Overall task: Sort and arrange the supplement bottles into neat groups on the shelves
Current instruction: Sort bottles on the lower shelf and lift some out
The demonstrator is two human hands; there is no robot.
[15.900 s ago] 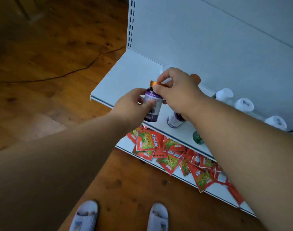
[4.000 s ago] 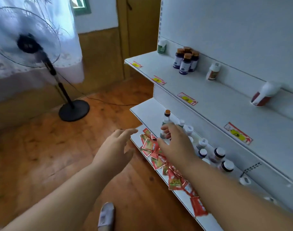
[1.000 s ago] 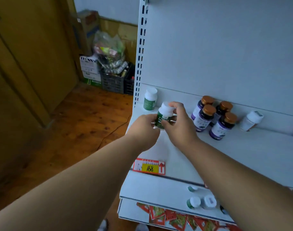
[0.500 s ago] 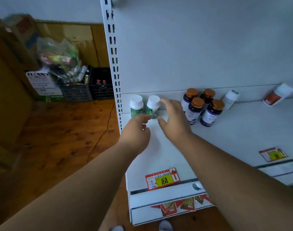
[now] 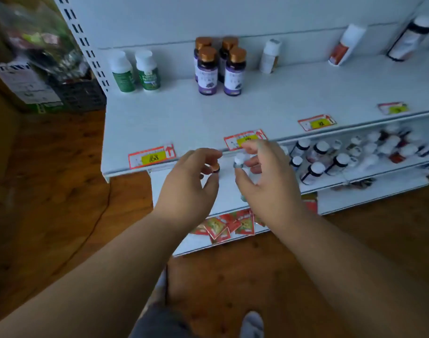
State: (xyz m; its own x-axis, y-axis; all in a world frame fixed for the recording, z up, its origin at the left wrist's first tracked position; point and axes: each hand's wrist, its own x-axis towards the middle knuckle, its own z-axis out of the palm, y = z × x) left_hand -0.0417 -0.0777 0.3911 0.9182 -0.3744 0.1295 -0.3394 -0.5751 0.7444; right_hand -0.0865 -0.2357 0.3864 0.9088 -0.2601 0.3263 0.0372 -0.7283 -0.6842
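Down on the middle shelf (image 5: pixel 223 191), the left hand (image 5: pixel 184 184) pinched a gold-capped bottle (image 5: pixel 215 167) while the right hand (image 5: pixel 264 176) pinched a white-capped bottle (image 5: pixel 240 160); with both grips only on the caps, either bottle could slip or clip the upper shelf (image 5: pixel 233 111).

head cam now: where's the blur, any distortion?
Head view: dim, bluish light; the lower-shelf bottles at right are motion-smeared; the purple bottles on the upper shelf stay fairly sharp; wide-angle bends the shelf upright and edges.
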